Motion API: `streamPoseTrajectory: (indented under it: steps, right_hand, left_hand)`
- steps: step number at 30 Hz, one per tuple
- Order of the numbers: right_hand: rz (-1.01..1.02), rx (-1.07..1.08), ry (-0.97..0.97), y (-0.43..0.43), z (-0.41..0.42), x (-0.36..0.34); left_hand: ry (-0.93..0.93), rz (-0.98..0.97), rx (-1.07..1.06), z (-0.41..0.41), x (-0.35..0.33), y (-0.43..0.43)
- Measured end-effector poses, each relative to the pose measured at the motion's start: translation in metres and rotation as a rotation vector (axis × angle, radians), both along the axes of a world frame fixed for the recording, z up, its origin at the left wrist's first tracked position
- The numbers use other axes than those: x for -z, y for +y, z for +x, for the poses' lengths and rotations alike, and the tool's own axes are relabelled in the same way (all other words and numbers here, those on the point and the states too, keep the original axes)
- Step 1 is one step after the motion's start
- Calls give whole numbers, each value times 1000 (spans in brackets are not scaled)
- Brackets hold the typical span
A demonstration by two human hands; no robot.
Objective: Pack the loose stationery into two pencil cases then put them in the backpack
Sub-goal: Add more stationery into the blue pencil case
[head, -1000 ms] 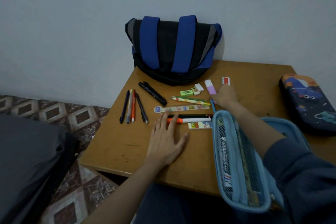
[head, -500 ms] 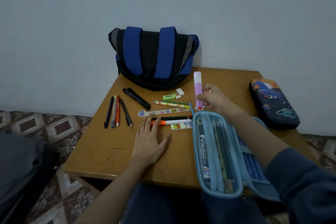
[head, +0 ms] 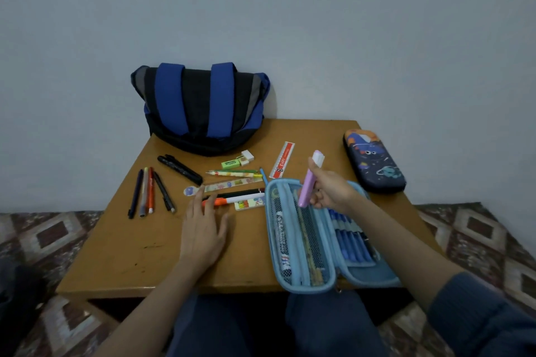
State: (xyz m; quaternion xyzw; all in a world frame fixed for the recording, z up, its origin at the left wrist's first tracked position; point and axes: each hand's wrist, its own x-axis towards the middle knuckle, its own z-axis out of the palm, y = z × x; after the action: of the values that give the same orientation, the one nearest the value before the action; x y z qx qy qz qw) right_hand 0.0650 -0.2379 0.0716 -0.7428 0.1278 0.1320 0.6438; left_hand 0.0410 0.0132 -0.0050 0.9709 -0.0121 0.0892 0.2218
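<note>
My right hand [head: 329,188] grips a purple highlighter [head: 309,182] with a white cap, held tilted over the open light-blue pencil case [head: 307,284]. That case lies unfolded at the table's near right edge with pens in its mesh pockets. My left hand [head: 203,226] rests flat on the table, fingertips touching an orange-and-white marker [head: 232,200]. A dark space-print pencil case [head: 374,161] lies closed at the far right. The blue and black backpack [head: 203,107] stands against the wall.
On the wooden table [head: 130,255] lie several pens [head: 148,191] at the left, a black marker [head: 179,169], erasers [head: 237,161], a red ruler [head: 282,159], a patterned ruler [head: 232,184] and pencils [head: 235,173]. Patterned floor surrounds the table.
My right hand picked the purple highlighter off the table and brought it back over the open blue case. The left hand stayed flat. The camera view shifted.
</note>
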Motion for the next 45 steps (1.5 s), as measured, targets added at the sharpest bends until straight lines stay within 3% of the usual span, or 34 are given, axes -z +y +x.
streamPoseTrajectory:
  steps: [9,13,15,18,25,35,40,45]
  right_hand:
    - [-149,104,-238,-38,-28,12]
    - [-200,114,-324,-58,-37,13]
    - [-205,132,-338,-64,-41,14]
    - [-255,163,-310,-71,-44,16]
    - [-435,160,-152,-90,-50,24]
    - [-866,-82,34,-88,-53,13]
    - [-881,17,-8,-92,-52,14]
    - [-939,-57,148,-102,-51,17]
  left_hand:
    - [-64,-215,267,-8,-35,-87]
    - [3,-177,419,-6,-38,-114]
    - [74,-69,468,-4,-31,-118]
    - [80,95,494,-6,-17,-115]
    - [55,99,474,-7,-10,-110]
    - [112,157,544,9,-15,-109]
    - [100,166,540,9,-14,-110]
    - [87,154,535,8,-12,-109]
